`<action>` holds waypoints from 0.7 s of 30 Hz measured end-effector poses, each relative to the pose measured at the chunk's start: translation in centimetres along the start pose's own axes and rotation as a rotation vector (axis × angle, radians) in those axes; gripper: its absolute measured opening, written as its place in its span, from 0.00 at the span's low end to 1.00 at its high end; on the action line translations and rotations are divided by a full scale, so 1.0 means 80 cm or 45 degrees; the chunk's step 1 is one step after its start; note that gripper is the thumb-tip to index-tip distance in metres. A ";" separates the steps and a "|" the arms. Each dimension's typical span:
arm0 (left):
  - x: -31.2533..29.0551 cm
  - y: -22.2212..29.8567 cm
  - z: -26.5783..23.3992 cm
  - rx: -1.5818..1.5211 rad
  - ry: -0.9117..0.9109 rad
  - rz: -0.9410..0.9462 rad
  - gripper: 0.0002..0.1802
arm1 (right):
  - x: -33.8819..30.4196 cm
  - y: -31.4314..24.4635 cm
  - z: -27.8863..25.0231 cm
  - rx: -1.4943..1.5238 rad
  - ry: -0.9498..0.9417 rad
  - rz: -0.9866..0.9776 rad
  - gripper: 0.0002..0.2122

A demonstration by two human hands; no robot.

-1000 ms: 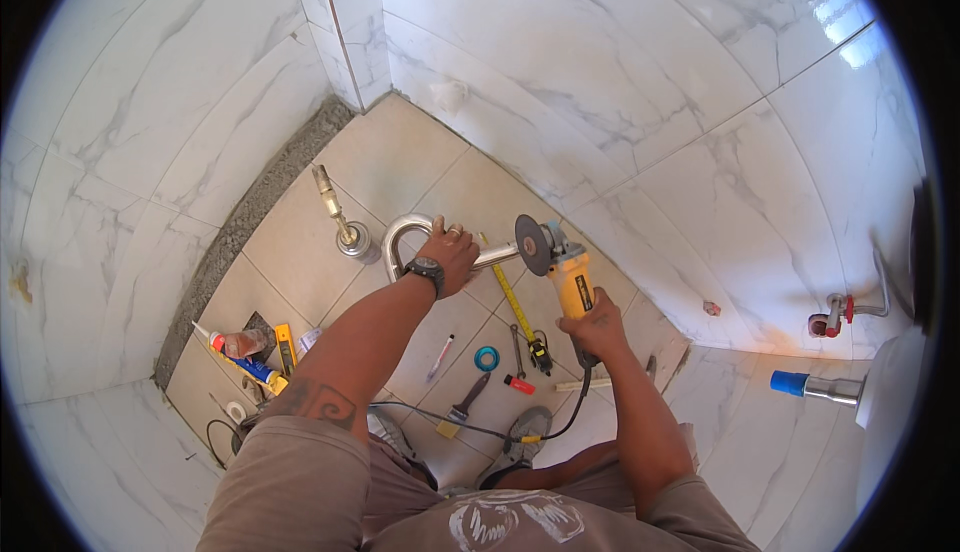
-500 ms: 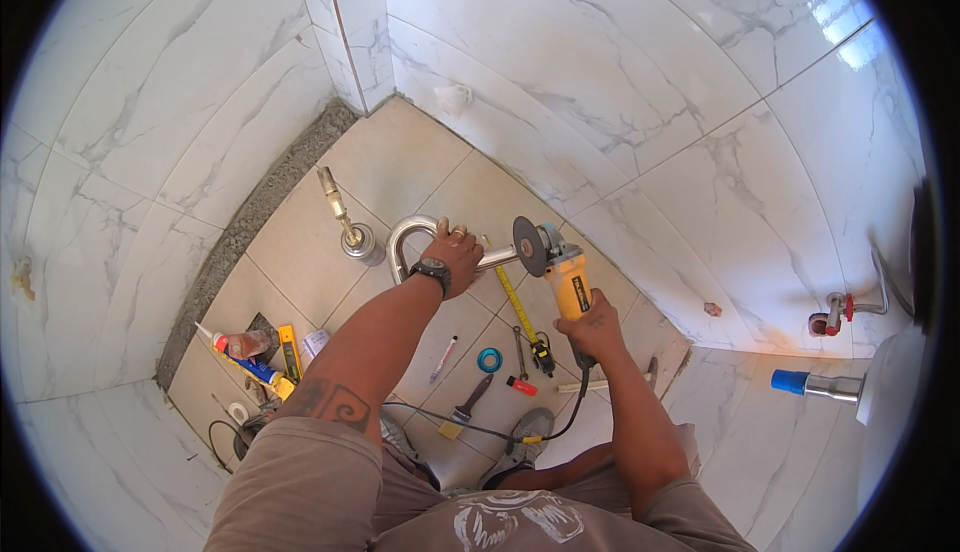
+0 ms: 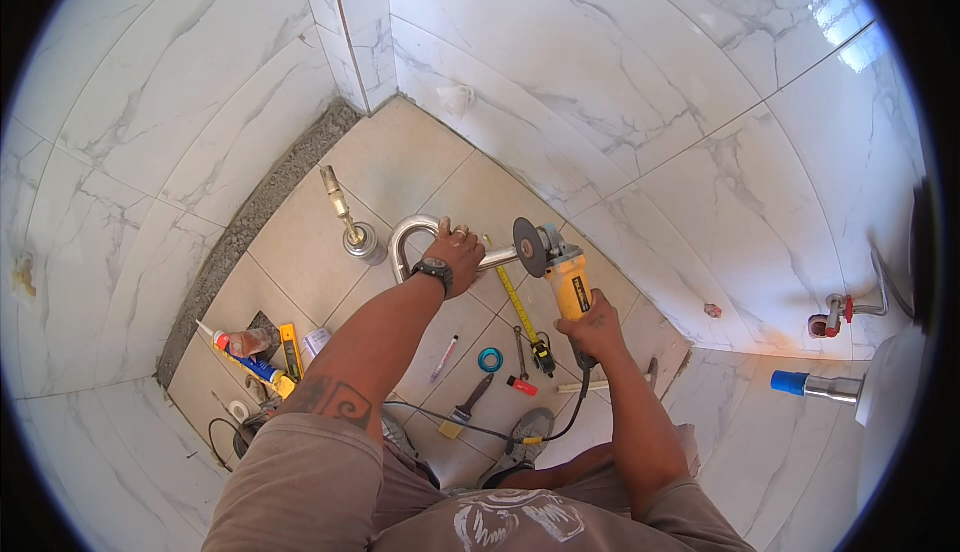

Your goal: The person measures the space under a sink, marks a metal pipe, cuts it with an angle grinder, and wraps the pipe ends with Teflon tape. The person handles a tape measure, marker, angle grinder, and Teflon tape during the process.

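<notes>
The left hand (image 3: 458, 252) covers the middle of the curved chrome pipe (image 3: 403, 237). At lower left of the frame, the thigh hides part of the black cable coil (image 3: 222, 439). The small tools by the blue tape ring (image 3: 489, 359) are too small to identify.

Grinder (image 3: 560, 272) right of pipe (image 3: 410, 237)

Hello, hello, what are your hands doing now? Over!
Left hand pinning bent metal pipe to floor. Right hand gripping yellow grinder, disc at the pipe. Tape measure lies underneath.
</notes>
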State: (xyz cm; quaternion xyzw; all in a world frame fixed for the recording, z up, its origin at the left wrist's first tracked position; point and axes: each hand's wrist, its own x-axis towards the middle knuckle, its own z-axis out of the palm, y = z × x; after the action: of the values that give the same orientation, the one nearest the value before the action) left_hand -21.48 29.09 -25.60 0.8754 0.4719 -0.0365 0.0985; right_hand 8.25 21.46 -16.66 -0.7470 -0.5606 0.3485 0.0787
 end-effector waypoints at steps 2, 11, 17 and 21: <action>0.001 0.000 0.002 -0.001 0.007 0.003 0.23 | 0.001 0.001 0.001 0.001 0.003 -0.002 0.28; 0.003 -0.003 0.008 -0.012 0.003 0.003 0.24 | -0.001 0.003 0.001 0.011 0.001 -0.006 0.29; 0.003 -0.004 0.015 -0.002 0.031 0.013 0.25 | 0.001 0.009 0.005 -0.014 0.010 -0.027 0.29; 0.003 -0.005 0.019 0.005 0.070 0.017 0.26 | 0.001 0.015 0.006 0.022 -0.032 -0.034 0.28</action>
State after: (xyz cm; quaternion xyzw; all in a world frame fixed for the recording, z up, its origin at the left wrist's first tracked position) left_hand -21.62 29.20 -27.15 0.8793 0.4686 -0.0127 0.0839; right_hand 8.93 20.98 -17.66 -0.7342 -0.5685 0.3617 0.0826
